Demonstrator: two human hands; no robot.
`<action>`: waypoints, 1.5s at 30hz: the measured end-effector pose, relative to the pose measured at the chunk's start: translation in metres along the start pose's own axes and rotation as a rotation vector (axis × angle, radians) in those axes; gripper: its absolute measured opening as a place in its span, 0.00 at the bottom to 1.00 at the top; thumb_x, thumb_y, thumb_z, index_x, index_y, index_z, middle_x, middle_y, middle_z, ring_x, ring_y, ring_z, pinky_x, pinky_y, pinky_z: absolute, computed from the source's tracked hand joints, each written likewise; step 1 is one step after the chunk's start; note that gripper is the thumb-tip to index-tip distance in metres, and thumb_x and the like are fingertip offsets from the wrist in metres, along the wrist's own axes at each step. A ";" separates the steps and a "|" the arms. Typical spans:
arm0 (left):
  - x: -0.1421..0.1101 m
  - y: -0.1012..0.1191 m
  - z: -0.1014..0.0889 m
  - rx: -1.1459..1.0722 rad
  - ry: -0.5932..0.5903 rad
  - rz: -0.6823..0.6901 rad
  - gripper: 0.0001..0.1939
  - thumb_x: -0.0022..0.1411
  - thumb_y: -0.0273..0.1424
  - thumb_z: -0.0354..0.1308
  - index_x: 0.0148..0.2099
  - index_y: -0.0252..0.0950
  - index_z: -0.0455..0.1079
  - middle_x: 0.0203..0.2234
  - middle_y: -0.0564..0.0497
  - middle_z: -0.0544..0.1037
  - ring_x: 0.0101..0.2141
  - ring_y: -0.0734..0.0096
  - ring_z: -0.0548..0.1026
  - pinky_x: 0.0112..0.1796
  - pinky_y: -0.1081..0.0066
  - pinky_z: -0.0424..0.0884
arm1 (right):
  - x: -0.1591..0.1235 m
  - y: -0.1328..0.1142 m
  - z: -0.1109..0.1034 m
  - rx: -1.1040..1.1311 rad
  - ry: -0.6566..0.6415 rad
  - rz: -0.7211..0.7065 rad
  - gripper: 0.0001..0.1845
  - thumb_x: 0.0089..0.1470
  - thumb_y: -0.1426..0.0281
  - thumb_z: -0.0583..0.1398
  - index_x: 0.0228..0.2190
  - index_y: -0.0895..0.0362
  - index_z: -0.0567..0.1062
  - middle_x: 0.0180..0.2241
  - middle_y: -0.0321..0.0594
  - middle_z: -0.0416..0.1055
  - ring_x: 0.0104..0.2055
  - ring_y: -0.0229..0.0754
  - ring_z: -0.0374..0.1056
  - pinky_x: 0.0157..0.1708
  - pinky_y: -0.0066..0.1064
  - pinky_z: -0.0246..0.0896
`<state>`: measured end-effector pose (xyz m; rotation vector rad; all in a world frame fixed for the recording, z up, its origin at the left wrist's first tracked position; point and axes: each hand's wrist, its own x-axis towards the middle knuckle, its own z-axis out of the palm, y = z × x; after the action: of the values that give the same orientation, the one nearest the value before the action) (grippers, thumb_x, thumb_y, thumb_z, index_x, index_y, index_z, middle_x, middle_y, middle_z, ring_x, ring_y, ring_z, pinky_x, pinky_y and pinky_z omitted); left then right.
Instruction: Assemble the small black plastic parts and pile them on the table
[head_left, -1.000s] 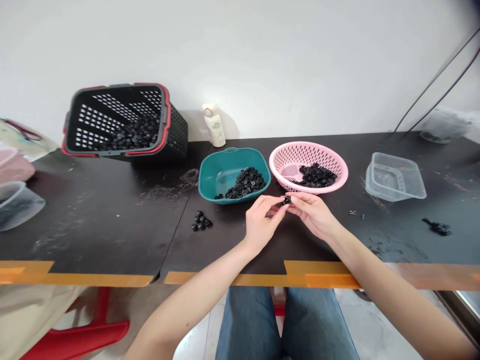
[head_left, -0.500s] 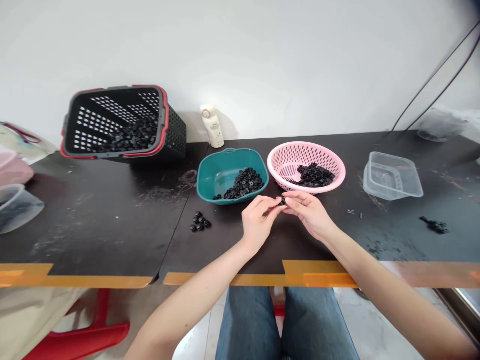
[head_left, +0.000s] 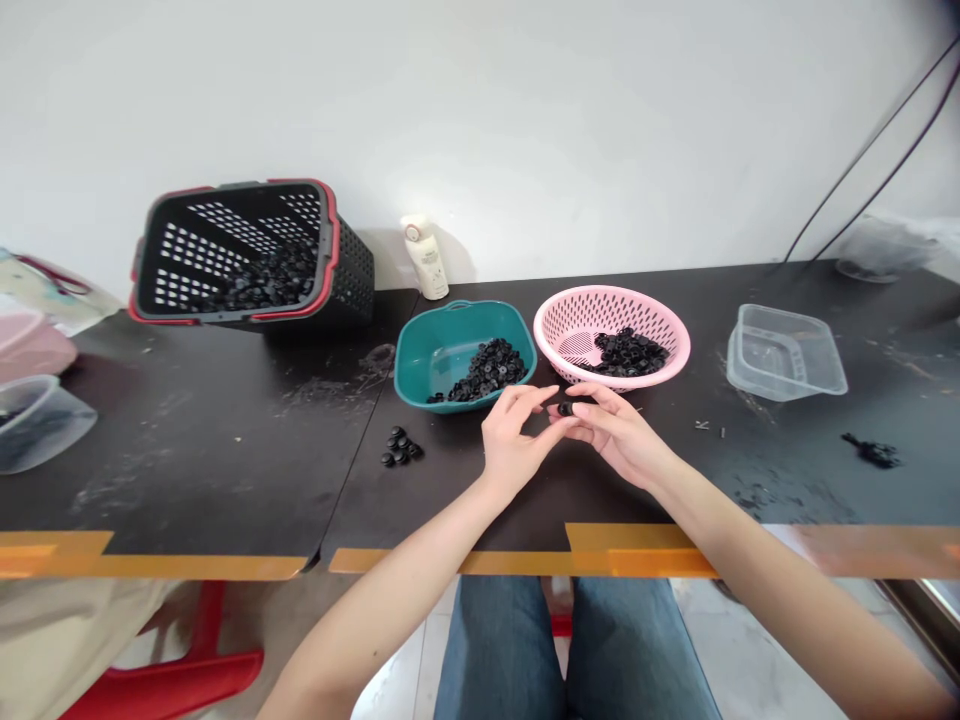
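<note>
A small black round part [head_left: 565,409] is pinched between the thumb and fingers of my right hand [head_left: 626,437], over the table in front of the two bowls. My left hand [head_left: 514,437] is right beside it with thumb and forefinger spread apart, the thumb tip close to the right fingers. Whether that thumb touches the part I cannot tell. Behind my hands, a teal basin [head_left: 427,350] contains a heap of small black discs [head_left: 491,368]. A pink colander [head_left: 559,315] holds black pieces [head_left: 630,352]. Several black round parts [head_left: 401,446] lie grouped to the left.
At the back left, a tilted dark basket [head_left: 352,265] contains black parts; a white bottle [head_left: 425,258] stands beside it. Rightward are a clear plastic tub [head_left: 786,352], metal bits [head_left: 702,425] and a black cluster [head_left: 871,451]. Orange tape [head_left: 480,562] lines the table's front edge.
My left forefinger has lifted away from the black part, opening the pinch. The part stays in my right hand. The view has shifted slightly.
</note>
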<state>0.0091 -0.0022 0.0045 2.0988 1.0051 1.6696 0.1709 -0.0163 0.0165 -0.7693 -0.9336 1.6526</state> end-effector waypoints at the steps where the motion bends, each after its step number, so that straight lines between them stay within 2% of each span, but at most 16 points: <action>1: 0.000 -0.001 0.000 -0.009 -0.015 0.013 0.16 0.56 0.33 0.64 0.48 0.39 0.73 0.36 0.50 0.75 0.34 0.73 0.74 0.39 0.69 0.74 | 0.000 0.000 0.000 -0.001 -0.007 -0.013 0.10 0.50 0.69 0.66 0.38 0.51 0.76 0.35 0.36 0.78 0.41 0.41 0.74 0.45 0.36 0.69; 4: 0.000 -0.003 0.001 -0.036 -0.050 0.057 0.13 0.57 0.31 0.63 0.46 0.39 0.74 0.36 0.49 0.75 0.36 0.72 0.75 0.39 0.69 0.74 | -0.001 0.001 -0.002 -0.008 -0.013 -0.035 0.07 0.52 0.69 0.65 0.36 0.51 0.76 0.34 0.34 0.78 0.38 0.39 0.75 0.43 0.35 0.71; 8: -0.003 -0.003 0.002 -0.043 -0.027 0.066 0.12 0.57 0.29 0.63 0.45 0.38 0.74 0.35 0.50 0.76 0.34 0.74 0.75 0.38 0.70 0.74 | -0.001 0.003 -0.003 -0.067 -0.001 -0.064 0.06 0.52 0.68 0.65 0.35 0.50 0.76 0.32 0.32 0.77 0.35 0.38 0.75 0.41 0.36 0.73; 14: -0.004 -0.002 0.001 0.008 0.012 0.094 0.12 0.57 0.28 0.63 0.46 0.39 0.75 0.34 0.50 0.77 0.36 0.72 0.75 0.37 0.71 0.74 | -0.002 0.004 0.000 -0.306 0.055 -0.283 0.08 0.50 0.68 0.66 0.35 0.51 0.78 0.32 0.36 0.77 0.33 0.38 0.74 0.39 0.34 0.73; 16: -0.004 -0.002 0.000 0.022 0.019 0.110 0.13 0.57 0.29 0.64 0.46 0.39 0.75 0.34 0.50 0.77 0.35 0.71 0.75 0.37 0.70 0.74 | -0.003 0.004 0.000 -0.345 0.068 -0.312 0.08 0.50 0.68 0.66 0.35 0.51 0.78 0.32 0.36 0.77 0.33 0.38 0.74 0.39 0.33 0.73; 21: -0.004 -0.001 -0.001 0.045 0.005 0.133 0.14 0.58 0.29 0.63 0.48 0.40 0.74 0.35 0.50 0.77 0.36 0.72 0.75 0.37 0.70 0.73 | -0.003 0.000 -0.001 -0.304 0.064 -0.228 0.08 0.49 0.67 0.67 0.34 0.52 0.78 0.32 0.37 0.78 0.32 0.40 0.75 0.38 0.35 0.74; 26: -0.004 -0.001 -0.002 0.104 -0.047 0.176 0.14 0.60 0.29 0.61 0.49 0.40 0.72 0.36 0.50 0.77 0.37 0.71 0.74 0.38 0.69 0.73 | -0.002 -0.006 -0.002 -0.230 0.050 -0.142 0.07 0.46 0.68 0.68 0.31 0.54 0.79 0.30 0.35 0.77 0.32 0.38 0.75 0.36 0.32 0.75; 33: -0.002 -0.002 -0.002 0.133 -0.079 0.220 0.14 0.60 0.30 0.61 0.49 0.38 0.72 0.36 0.49 0.77 0.38 0.69 0.73 0.45 0.64 0.71 | -0.003 -0.008 -0.003 -0.117 0.029 -0.038 0.06 0.46 0.69 0.68 0.29 0.55 0.78 0.29 0.33 0.75 0.32 0.37 0.74 0.36 0.31 0.74; 39: 0.000 -0.001 -0.002 0.070 -0.101 0.158 0.17 0.61 0.32 0.59 0.53 0.39 0.71 0.39 0.48 0.76 0.41 0.69 0.73 0.44 0.66 0.72 | -0.002 -0.007 -0.003 -0.097 0.021 -0.026 0.06 0.46 0.69 0.68 0.29 0.55 0.78 0.28 0.33 0.74 0.32 0.37 0.74 0.38 0.32 0.74; 45: 0.000 -0.006 -0.003 0.076 -0.045 0.156 0.12 0.59 0.32 0.62 0.47 0.42 0.75 0.35 0.51 0.78 0.38 0.69 0.74 0.45 0.63 0.71 | -0.002 -0.007 -0.004 -0.131 0.033 -0.023 0.06 0.46 0.69 0.68 0.30 0.55 0.77 0.31 0.35 0.75 0.35 0.38 0.74 0.39 0.33 0.74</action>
<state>0.0045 0.0022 0.0018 2.3072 0.9259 1.6709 0.1776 -0.0159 0.0205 -0.8686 -1.0319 1.5653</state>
